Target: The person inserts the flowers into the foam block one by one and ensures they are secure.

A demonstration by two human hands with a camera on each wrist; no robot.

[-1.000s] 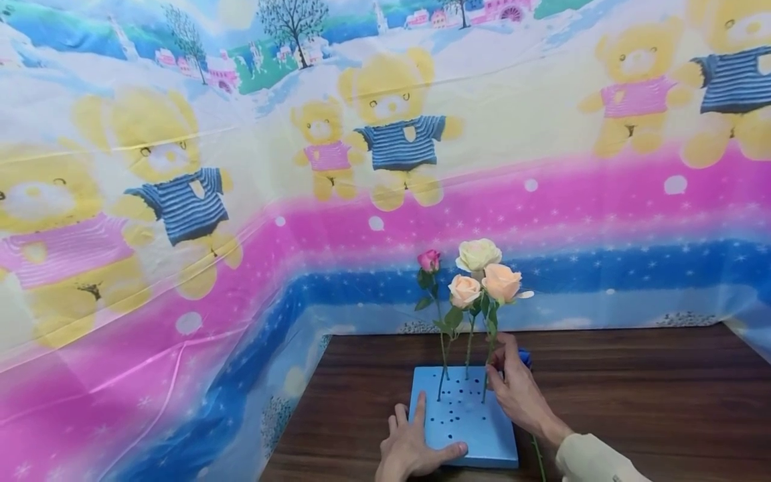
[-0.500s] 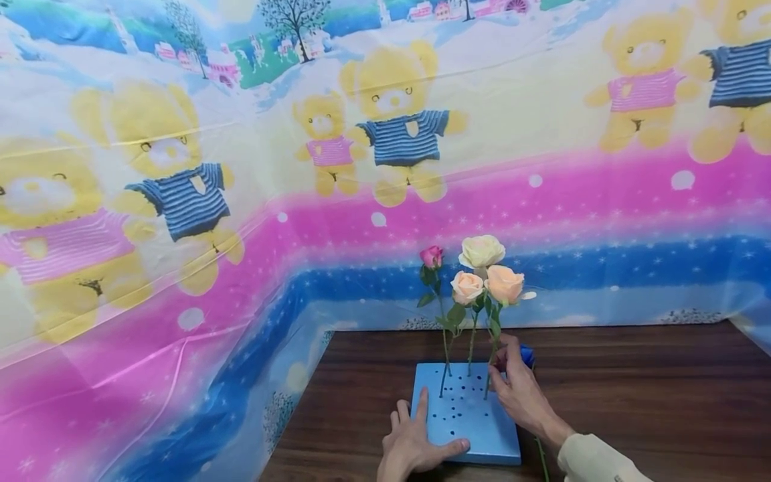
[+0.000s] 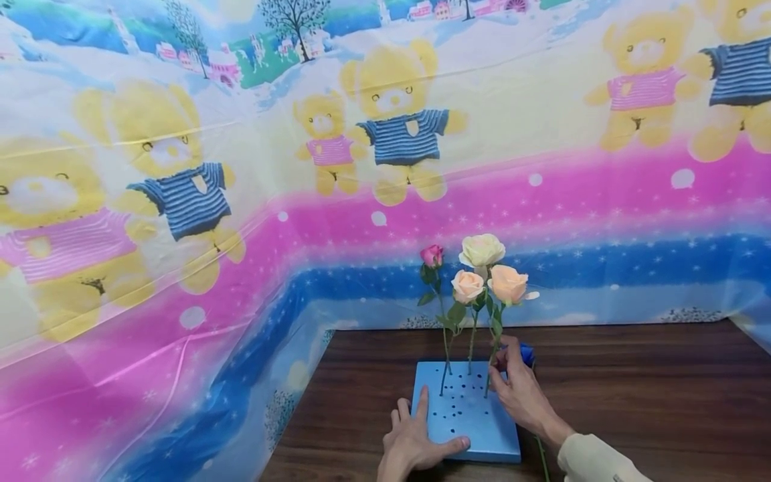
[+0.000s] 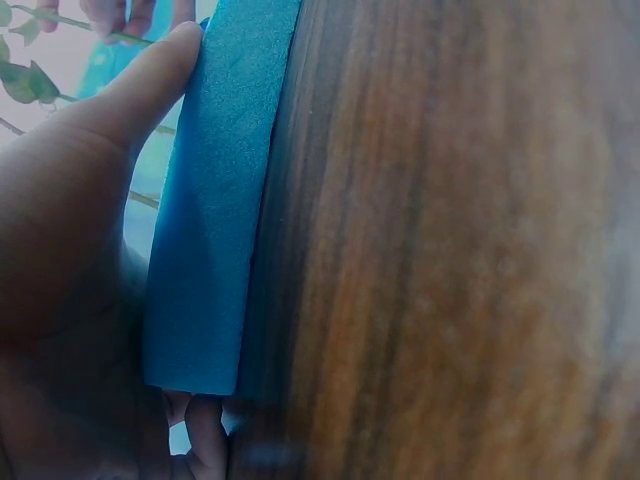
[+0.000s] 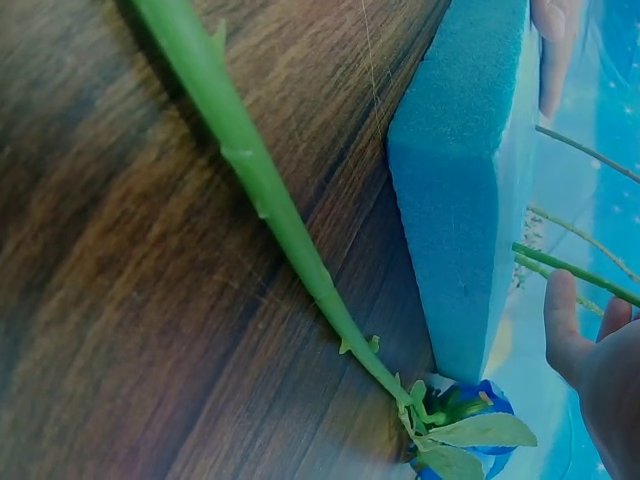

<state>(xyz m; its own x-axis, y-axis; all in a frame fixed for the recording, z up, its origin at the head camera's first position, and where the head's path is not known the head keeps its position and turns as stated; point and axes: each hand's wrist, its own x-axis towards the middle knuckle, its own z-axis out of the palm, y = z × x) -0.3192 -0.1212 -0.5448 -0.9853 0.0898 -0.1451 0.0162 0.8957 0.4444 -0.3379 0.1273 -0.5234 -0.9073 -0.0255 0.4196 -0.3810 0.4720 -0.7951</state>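
Observation:
A light blue foam board dotted with holes lies on the table. My left hand rests on its left front corner, fingers spread, thumb along the front of the top face. With my right hand I pinch the green stem of the right peach rose; the stem's lower end meets the board near its right side. Also upright in the board are another peach rose, a cream rose and a deep pink rose. In the right wrist view, my thumb touches a stem.
A blue rose lies on the wooden table to the right of the board, its long thorny stem running toward the front beneath my right forearm. Behind the table hangs a bear-printed cloth.
The right peach rose has leaned slightly to the right, my right hand still pinching its stem. My left hand stays put on the board. The head view has shifted a little.

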